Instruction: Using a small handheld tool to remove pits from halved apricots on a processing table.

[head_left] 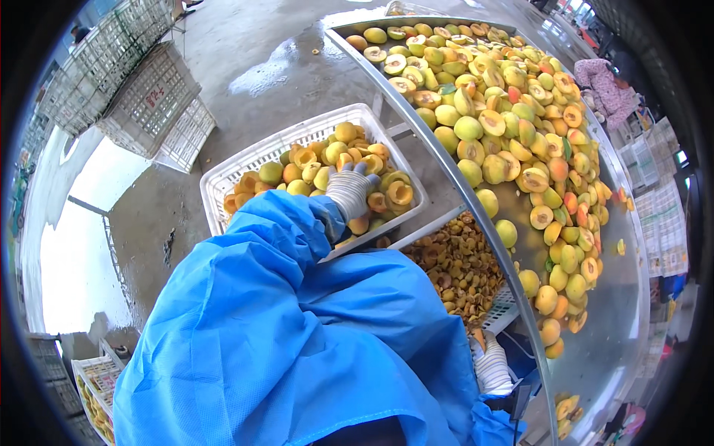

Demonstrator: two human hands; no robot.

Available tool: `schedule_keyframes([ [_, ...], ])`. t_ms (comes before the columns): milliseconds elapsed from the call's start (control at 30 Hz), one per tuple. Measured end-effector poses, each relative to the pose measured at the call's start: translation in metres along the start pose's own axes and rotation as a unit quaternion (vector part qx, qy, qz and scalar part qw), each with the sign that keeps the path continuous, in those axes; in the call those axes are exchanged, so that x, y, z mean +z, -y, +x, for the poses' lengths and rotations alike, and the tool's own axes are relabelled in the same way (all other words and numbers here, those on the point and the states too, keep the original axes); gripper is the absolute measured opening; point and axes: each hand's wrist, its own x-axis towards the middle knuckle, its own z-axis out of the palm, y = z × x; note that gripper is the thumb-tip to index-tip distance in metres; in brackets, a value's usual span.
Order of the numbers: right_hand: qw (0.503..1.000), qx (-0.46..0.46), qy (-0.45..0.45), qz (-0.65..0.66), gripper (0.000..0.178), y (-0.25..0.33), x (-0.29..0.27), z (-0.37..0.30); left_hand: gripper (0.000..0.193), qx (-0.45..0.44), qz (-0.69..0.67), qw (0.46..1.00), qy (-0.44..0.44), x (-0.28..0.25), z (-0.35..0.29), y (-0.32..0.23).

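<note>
Fruit halves (400, 194) look soft, best held by rims; whether left hand (351, 190) or right hand (491, 366) grips, I cannot tell.

The metal table (613, 286) bears whole and halved fruit (492, 121).

A short line of red characters (155, 96) stands on the slatted side of a pale plastic crate (137, 117) at upper left — slanting with it, too small and blurred to read surely.
</note>
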Motion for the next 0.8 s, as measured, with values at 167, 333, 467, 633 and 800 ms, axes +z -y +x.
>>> schedule_keyframes([
  [167,0.999,0.004,0.008,0.036,0.042,0.006,-0.002,-0.003,0.058,-0.072,0.012,0.997,0.024,-0.014,-0.015,0.031],
  [333,0.997,-0.07,-0.032,0.02,0.044,0.003,-0.004,0.008,0.044,-0.108,0.092,0.99,-0.009,-0.017,-0.033,0.054],
  [467,0.996,-0.087,-0.028,-0.005,0.038,-0.001,0.0,0.011,0.033,-0.174,0.046,0.982,0.05,-0.021,-0.025,0.045],
  [633,0.996,-0.074,-0.01,0.044,0.037,-0.011,0.007,0.022,0.058,0.082,-0.186,0.966,-0.162,0.012,0.025,-0.015],
  [800,0.996,-0.087,-0.006,-0.012,0.038,-0.006,0.009,0.023,0.067,0.01,-0.208,0.975,-0.082,0.035,0.051,-0.062],
])
